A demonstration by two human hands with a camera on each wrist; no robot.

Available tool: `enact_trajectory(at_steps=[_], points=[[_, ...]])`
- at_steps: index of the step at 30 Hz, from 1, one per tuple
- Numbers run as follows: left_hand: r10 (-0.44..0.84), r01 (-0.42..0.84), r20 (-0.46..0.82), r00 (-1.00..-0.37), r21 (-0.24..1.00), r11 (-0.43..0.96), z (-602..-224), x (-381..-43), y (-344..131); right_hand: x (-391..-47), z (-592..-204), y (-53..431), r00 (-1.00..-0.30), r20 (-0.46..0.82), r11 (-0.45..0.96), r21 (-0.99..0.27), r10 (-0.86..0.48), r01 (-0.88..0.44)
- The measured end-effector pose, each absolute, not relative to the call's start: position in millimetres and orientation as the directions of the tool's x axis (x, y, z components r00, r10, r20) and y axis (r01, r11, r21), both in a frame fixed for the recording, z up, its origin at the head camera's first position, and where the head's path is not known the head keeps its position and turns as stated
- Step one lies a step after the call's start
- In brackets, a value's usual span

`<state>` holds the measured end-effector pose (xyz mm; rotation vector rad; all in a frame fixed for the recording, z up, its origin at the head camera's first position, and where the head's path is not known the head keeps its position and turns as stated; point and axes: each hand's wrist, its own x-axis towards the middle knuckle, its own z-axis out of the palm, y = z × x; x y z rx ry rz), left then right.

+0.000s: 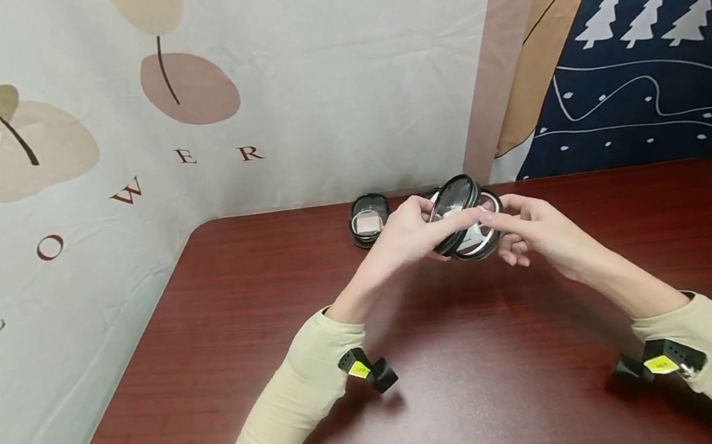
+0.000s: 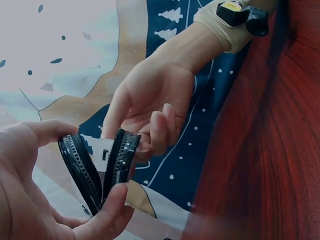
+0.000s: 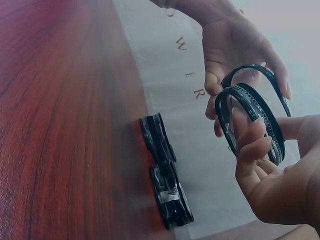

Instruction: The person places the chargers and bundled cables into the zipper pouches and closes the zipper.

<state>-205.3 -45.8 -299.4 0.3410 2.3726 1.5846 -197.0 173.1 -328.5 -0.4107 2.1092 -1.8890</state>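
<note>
A round black zippered case (image 1: 456,212) with clear faces is held above the far part of the table, its two halves spread apart. My left hand (image 1: 408,234) grips it from the left, thumb on one rim and fingers on the other in the left wrist view. Between the halves sits a white charger plug (image 2: 102,152) with a dark slot. My right hand (image 1: 540,231) holds the right half (image 3: 257,120): the thumb reaches into the opening and the fingers lie against the clear outer face in the right wrist view.
Another black clear-topped case (image 1: 369,220) with a pale square item inside stands at the table's back edge. A further black case (image 3: 171,195) stands beside it, mostly hidden by the hands in the head view. A printed curtain (image 1: 337,82) hangs behind the red-brown table (image 1: 485,385).
</note>
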Motion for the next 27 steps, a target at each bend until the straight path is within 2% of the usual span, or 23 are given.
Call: enact_trajectory(at_steps=[7, 15, 21, 27], points=[[0.252, 0.113, -0.017, -0.968, 0.863, 0.492, -304.3, -202.4, -40.7, -195.8, -328.8, 172.2, -0.907, -0.008, 0.003, -1.000, -0.421, 0.007], [0.214, 0.183, 0.063, -0.975, 0.775, 0.604, -307.8, -202.8, -37.9, -195.1, -329.5, 172.1, -0.877, 0.045, -0.063, -0.998, -0.478, -0.017], [0.190, 0.177, 0.066, -0.980, 0.733, 0.657, -310.0, -199.7, -32.8, -194.9, -329.0, 171.4, -0.866, 0.053, -0.057, -0.998, -0.497, -0.029], [0.197, 0.174, 0.045, -0.979, 0.685, 0.708, -312.8, -195.6, -27.4, -193.9, -328.8, 168.5, -0.899, 0.008, -0.003, -1.000, -0.438, -0.008]])
